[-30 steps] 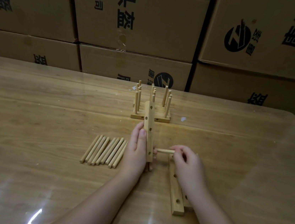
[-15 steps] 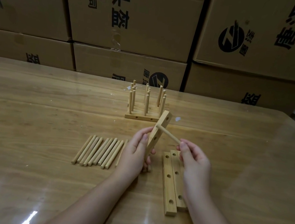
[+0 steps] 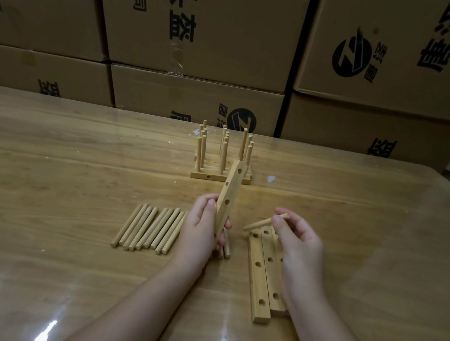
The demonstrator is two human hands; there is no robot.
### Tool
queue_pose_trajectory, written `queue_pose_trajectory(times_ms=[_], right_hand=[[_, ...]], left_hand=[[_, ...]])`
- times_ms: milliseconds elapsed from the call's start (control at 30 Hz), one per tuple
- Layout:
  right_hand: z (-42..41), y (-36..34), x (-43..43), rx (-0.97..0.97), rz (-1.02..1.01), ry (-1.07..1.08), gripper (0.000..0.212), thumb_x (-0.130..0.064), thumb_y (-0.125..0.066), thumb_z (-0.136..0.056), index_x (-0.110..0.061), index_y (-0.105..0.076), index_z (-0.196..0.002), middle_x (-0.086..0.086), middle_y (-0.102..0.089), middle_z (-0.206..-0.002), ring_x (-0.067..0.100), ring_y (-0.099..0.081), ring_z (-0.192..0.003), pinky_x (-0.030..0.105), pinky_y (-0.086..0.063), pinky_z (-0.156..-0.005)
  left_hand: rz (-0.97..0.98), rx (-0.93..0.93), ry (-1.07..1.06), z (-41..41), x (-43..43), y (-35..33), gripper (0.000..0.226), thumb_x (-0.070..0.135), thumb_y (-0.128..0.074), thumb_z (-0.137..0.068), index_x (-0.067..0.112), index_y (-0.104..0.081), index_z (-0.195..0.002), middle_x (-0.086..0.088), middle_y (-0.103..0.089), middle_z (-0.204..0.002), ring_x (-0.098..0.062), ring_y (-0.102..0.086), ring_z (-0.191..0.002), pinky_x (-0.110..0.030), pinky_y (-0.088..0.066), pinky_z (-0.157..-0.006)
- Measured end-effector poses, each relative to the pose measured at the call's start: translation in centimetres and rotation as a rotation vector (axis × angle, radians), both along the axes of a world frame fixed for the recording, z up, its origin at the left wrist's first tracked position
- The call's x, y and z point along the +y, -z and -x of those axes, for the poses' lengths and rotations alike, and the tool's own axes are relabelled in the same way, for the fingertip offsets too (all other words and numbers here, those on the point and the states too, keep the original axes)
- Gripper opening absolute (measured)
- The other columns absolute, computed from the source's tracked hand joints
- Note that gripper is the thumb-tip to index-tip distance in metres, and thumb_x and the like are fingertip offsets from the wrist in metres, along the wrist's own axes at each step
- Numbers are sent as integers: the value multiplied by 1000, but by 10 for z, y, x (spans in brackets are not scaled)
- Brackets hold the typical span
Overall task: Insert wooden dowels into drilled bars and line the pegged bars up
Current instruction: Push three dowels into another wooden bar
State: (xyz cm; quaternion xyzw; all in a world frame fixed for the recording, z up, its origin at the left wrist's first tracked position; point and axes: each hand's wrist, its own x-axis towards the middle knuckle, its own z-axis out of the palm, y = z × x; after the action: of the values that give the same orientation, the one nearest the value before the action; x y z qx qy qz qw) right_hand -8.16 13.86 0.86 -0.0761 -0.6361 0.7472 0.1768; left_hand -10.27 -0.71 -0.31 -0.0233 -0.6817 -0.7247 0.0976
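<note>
Dowel (image 3: 260, 224) pinched in my right hand (image 3: 299, 247), just apart from drilled bar (image 3: 229, 196) gripped near-upright in my left hand (image 3: 199, 228); two bars (image 3: 255, 280) lie flat on table (image 3: 77, 166) beneath my right hand, loose dowels (image 3: 148, 227) left, pegged bars (image 3: 218, 177) behind.

Long glossy wooden counter (image 3: 77, 166) in front of stacked brown cardboard boxes (image 3: 207, 26). Cluster of pale wooden pegged bars (image 3: 222, 156) far centre on counter. Row of loose pale wooden dowels (image 3: 151, 229) side by side, nearer, left of left hand (image 3: 199, 232). Pale drilled wooden bar (image 3: 228, 199) in left hand, tilted, top end before pegged cluster. Short pale wooden dowel (image 3: 262, 223) in right hand (image 3: 296, 247), right of held bar, apart from it. Flat pale drilled bars (image 3: 259, 276) touching side by side on counter, partly under right hand.
</note>
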Motion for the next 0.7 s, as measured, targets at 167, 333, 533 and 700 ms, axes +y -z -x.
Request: queue_pose_trajectory(times_ms=[167,333,533,700], right_hand=[[-2,-2,-6,92,-105,-25,12,-29,-57,-91,-36,-66,-89,-14,-69,-88,-2,-63,-86,19,-46,-74],[-4,-5,-8,109,-155,-109,22,-47,-43,-92,-47,-64,-96,-10,-46,-58,5,-45,-53,18,-39,-50],[2,-2,-9,6,-192,-99,25,-33,-40,-100,-33,-63,-109,-14,-47,-62,-2,-43,-53,13,-38,-52],[-1,0,-6,30,-194,-31,23,-43,-43,-94,-43,-60,-109,-20,-51,-63,-4,-45,-60,13,-35,-55]], left_hand=[[18,-20,9,-2,0,-1,26,29,-34,-102,31,-60,-99,3,-64,-64,-10,-52,-46,-22,-41,-42],[65,-14,32,-6,3,-6,23,26,-43,-100,21,-65,-95,2,-65,-60,-12,-52,-43,-22,-41,-40],[52,31,94,-12,4,-11,18,19,-50,-98,21,-68,-100,-3,-66,-66,-12,-60,-56,-21,-43,-40],[99,26,114,-11,1,-9,19,28,-50,-97,26,-69,-96,2,-68,-67,-8,-56,-51,-20,-45,-45]])
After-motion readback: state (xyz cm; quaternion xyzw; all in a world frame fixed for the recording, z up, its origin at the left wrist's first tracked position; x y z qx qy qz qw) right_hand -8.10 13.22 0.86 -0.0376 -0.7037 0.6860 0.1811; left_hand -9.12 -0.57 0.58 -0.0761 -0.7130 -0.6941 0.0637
